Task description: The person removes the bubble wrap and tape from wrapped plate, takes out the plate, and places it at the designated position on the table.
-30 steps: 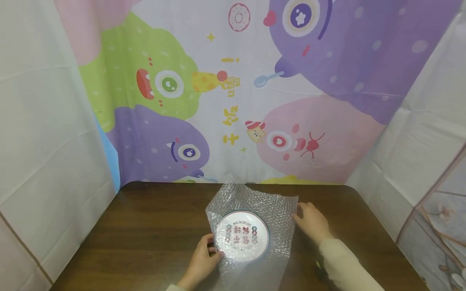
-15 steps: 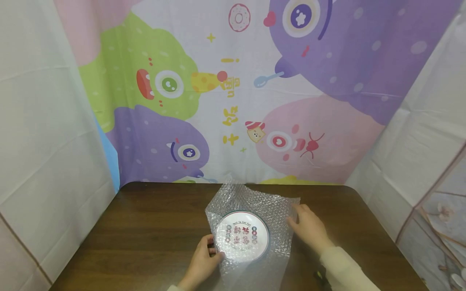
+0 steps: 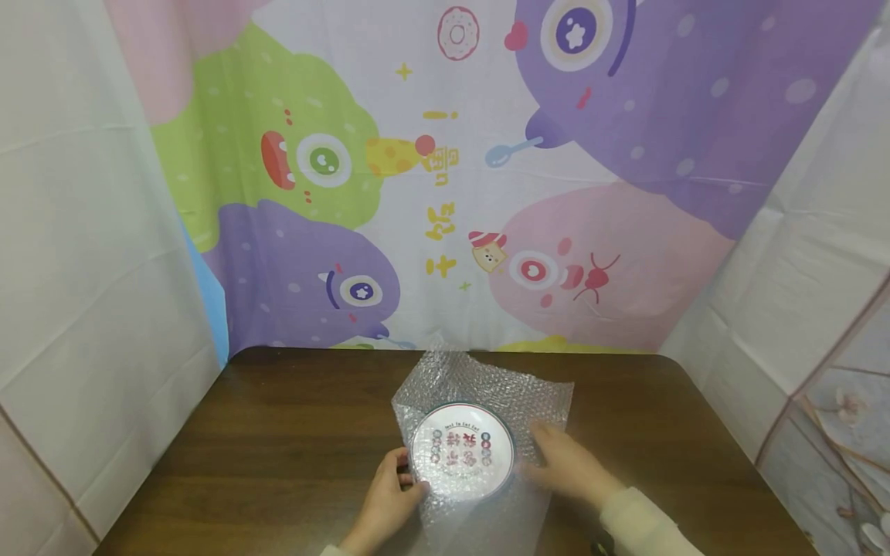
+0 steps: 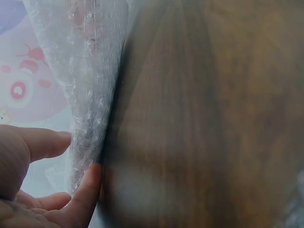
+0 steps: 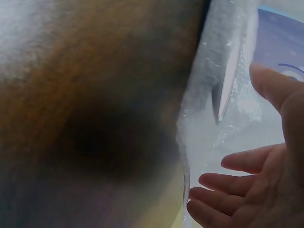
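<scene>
A round white plate (image 3: 463, 452) with red lettering and a dark blue rim lies on a sheet of clear bubble wrap (image 3: 501, 386). At the left rim my left hand (image 3: 385, 498) holds the plate's edge, thumb on the near side and fingers at the side. The left wrist view shows that thumb and a finger against the edge of the bubble wrap (image 4: 90, 95). My right hand (image 3: 566, 463), slightly blurred, is over the wrap just right of the plate, fingers extended. In the right wrist view its thumb and fingers are spread apart, holding nothing, near the plate's edge (image 5: 229, 80).
Everything lies on a dark brown wooden table (image 3: 292, 432). A small dark object (image 3: 601, 545), mostly hidden, sits beneath the right sleeve (image 3: 647, 525). A printed cloth (image 3: 431, 193) with cartoon monsters hangs behind the table, and pale panels (image 3: 90, 270) stand at both sides.
My right hand has left the wrap's right edge and moved left and slightly nearer, toward the plate. The left hand and the plate stay where they were.
</scene>
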Available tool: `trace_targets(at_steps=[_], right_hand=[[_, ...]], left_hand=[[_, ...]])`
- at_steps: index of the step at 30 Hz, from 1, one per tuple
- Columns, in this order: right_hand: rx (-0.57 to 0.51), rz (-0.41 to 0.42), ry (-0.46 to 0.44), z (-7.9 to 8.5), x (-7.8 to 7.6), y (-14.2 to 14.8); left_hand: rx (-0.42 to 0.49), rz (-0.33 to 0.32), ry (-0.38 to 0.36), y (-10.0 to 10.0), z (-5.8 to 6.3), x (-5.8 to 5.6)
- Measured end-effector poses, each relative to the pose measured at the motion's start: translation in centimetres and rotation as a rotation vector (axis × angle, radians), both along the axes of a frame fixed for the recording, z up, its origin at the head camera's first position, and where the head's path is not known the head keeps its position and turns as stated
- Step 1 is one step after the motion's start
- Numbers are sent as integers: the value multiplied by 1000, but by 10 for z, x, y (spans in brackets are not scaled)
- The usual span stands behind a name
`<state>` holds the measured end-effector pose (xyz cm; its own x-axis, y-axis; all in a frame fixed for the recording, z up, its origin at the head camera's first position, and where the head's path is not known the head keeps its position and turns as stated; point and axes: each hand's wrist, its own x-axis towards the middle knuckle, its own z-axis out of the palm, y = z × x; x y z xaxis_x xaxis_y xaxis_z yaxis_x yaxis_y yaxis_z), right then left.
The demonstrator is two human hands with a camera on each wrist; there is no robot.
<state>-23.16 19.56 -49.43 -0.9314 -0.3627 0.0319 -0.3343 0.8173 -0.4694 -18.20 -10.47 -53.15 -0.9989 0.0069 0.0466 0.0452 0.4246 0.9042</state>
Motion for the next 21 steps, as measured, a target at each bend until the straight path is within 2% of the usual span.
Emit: trace_targets(at_steps=[12,21], right_hand=[[74,33,-74,-11,4,1],[120,45,-52,-18,0,1]], left_hand=[[-16,2,0,0,0,0],[-92,20,12,-1,-1,1]])
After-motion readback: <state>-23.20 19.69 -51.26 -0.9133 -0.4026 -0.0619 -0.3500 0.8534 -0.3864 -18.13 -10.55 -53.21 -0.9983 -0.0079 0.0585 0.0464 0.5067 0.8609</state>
